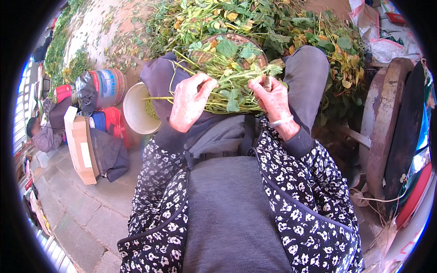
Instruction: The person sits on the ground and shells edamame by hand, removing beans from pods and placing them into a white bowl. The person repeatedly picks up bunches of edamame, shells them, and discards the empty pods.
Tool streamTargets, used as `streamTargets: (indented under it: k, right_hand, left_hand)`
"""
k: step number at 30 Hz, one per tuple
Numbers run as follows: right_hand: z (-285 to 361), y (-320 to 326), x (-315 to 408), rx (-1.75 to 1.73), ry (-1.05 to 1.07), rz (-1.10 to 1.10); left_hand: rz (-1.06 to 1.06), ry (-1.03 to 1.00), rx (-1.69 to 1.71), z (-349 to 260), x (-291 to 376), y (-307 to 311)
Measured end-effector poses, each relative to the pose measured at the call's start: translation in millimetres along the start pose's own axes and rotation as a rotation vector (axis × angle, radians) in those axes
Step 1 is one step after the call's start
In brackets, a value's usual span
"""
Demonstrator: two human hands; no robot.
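Note:
Leafy green bean-like plants (pixel 235 97) lie across my lap, their long stems pointing left. My left hand (pixel 192 102) is over the stems with thumb and forefinger brought together at the foliage. Whatever may be between those fingertips is too small to make out. My right hand (pixel 273 100) pinches a plant stalk between thumb and fingers; a brown band circles one finger and a pale bracelet the wrist. Left of my knee, a white bucket (pixel 138 112) leans on its side with small green pods or beans in it. Beyond the plants shows a round woven basket (pixel 261 54), partly under leaves.
A large heap of cut plants (pixel 304 30) spreads ahead. At left lie a cardboard box (pixel 80 146), a dark cloth (pixel 109 153) and a printed tub (pixel 106 87). A heavy wheel-like object (pixel 382 126) stands close on the right. Another person (pixel 49 136) is far left.

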State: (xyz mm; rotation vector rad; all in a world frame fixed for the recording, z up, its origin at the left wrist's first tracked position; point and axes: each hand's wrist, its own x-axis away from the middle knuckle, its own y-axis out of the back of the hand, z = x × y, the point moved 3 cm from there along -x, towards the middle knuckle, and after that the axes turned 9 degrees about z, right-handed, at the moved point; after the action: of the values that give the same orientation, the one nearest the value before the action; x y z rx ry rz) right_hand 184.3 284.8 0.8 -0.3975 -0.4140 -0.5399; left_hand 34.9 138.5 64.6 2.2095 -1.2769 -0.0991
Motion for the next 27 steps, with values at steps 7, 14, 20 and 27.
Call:
streamTargets:
  k: [7, 14, 20, 27]
  right_hand:
    - [-14, -1, -3, -0.037, 0.164, 0.033]
    - [-17, -5, -6, -0.275, 0.02, 0.156]
    - [-21, -13, -5, -0.248, -0.113, 0.182]
    - [-23, -13, 3, 0.341, 0.172, 0.175]
  left_hand:
    - [-0.254, -0.182, -0.322, 11, 0, 17]
    - [-0.413, -0.438, -0.506, -6, 3, -9]
    - [0.245, 0.276, 0.79, 26, 0, -74]
    - [0.093, 0.452, 1.112, 49, -1, -92]
